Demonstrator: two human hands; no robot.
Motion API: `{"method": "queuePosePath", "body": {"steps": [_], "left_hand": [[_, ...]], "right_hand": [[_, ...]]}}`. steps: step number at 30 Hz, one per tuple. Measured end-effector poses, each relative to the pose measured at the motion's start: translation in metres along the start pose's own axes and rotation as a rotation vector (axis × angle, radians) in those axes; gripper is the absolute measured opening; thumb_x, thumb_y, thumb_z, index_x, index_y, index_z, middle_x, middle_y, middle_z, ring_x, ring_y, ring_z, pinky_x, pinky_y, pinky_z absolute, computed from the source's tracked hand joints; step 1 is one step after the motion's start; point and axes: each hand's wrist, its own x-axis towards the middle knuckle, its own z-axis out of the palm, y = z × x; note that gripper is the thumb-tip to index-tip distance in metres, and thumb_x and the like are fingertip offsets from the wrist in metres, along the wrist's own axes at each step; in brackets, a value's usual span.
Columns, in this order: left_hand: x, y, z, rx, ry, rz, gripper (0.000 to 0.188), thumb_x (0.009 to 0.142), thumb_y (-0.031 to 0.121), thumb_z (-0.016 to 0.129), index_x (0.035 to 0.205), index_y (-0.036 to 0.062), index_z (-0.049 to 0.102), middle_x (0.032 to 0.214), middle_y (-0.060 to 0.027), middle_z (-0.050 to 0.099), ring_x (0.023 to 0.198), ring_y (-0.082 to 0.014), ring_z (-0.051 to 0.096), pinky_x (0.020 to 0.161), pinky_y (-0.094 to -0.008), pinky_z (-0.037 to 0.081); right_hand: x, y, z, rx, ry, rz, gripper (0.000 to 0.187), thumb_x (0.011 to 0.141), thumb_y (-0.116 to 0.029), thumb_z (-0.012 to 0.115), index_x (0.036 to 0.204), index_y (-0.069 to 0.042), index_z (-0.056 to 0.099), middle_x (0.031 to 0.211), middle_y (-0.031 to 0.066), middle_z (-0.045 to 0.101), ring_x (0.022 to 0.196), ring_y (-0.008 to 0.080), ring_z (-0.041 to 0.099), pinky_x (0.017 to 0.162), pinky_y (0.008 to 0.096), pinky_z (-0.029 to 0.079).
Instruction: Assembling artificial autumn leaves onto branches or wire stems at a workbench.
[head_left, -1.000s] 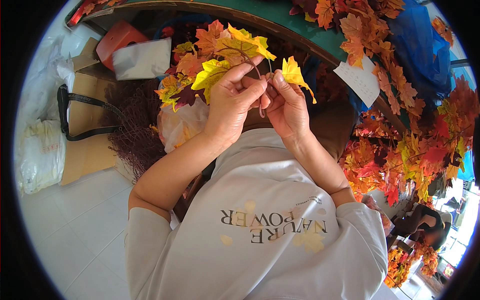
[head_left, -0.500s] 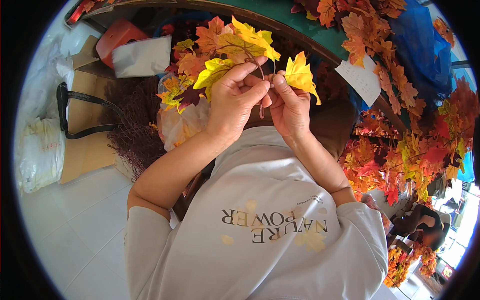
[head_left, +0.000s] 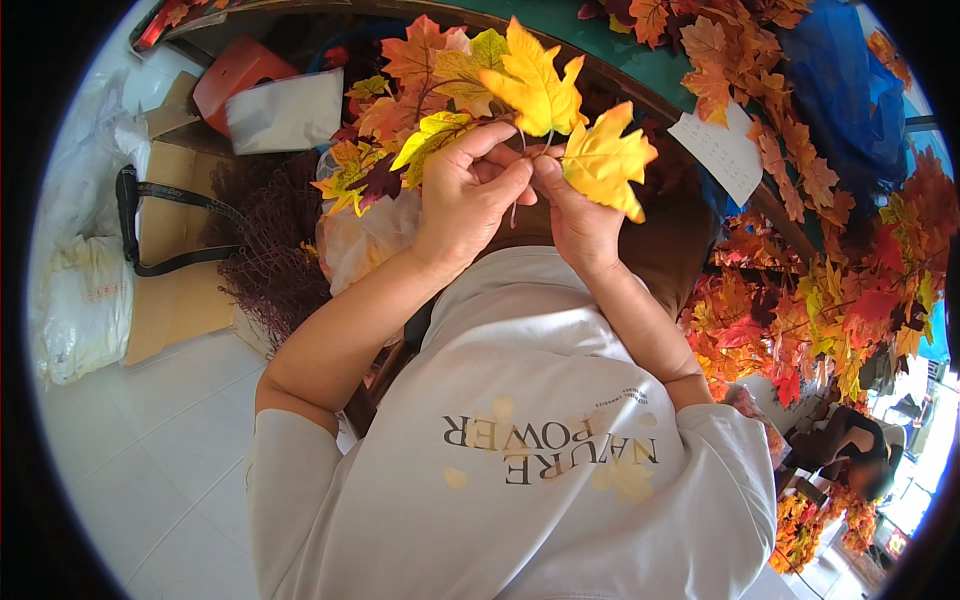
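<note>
As our two hands meet above the pale shirt (head_left: 510, 520), the fingers of each are pinched nearly closed: the left hand (head_left: 462, 205) grips one thin stem (head_left: 521, 145) between thumb and forefinger, and the right hand (head_left: 585, 225) holds one yellow leaf (head_left: 612, 160) near its base, the blade spreading just right of the thumb. A second yellow leaf (head_left: 540, 85) rises above the fingertips. Beside it, past the left hand, hangs a mixed spray (head_left: 410, 60) whose orange, green and purple leaves overlap too much for us to count.

Compared with a second ago, the held leaf has turned from a narrow side view to its broad face, and the upper one has tipped upright.

Behind the left wrist we see one clear bag (head_left: 365, 245) with orange-yellow pieces inside. A dark tangle of wiry stems (head_left: 275, 265) lies between it and one open cardboard box (head_left: 180, 300); we cannot tell what that box contains.

Farther up, one sheet of paper (head_left: 715, 150) sits at the edge of the green surface (head_left: 615, 65), near one blue bag (head_left: 840, 100), contents hidden. One other person (head_left: 850, 445) appears beyond, at lower right.
</note>
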Motion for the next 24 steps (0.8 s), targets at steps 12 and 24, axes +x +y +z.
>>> {"method": "queuePosePath", "body": {"steps": [12, 24], "left_hand": [[0.006, -0.008, 0.0, 0.01, -0.04, 0.024, 0.039, 0.086, 0.002, 0.059, 0.123, -0.0009, 0.049, 0.079, -0.0034, 0.06, 0.065, -0.0084, 0.058, 0.052, -0.0195, 0.047], [0.008, 0.002, 0.001, -0.047, -0.059, -0.012, 0.042, 0.086, -0.001, 0.054, 0.128, 0.0, 0.046, 0.074, -0.0022, 0.058, 0.063, -0.01, 0.06, 0.061, -0.0203, 0.049]], "right_hand": [[0.002, 0.0, -0.007, 0.075, 0.029, 0.056, 0.018, 0.083, 0.001, 0.063, 0.1, 0.0, 0.058, 0.095, 0.0049, 0.061, 0.086, 0.0166, 0.061, 0.077, 0.031, 0.053], [0.008, 0.008, -0.015, 0.422, 0.045, 0.293, 0.013, 0.089, -0.009, 0.057, 0.099, -0.001, 0.058, 0.095, 0.0096, 0.063, 0.089, 0.0178, 0.063, 0.08, 0.0289, 0.052]]}}
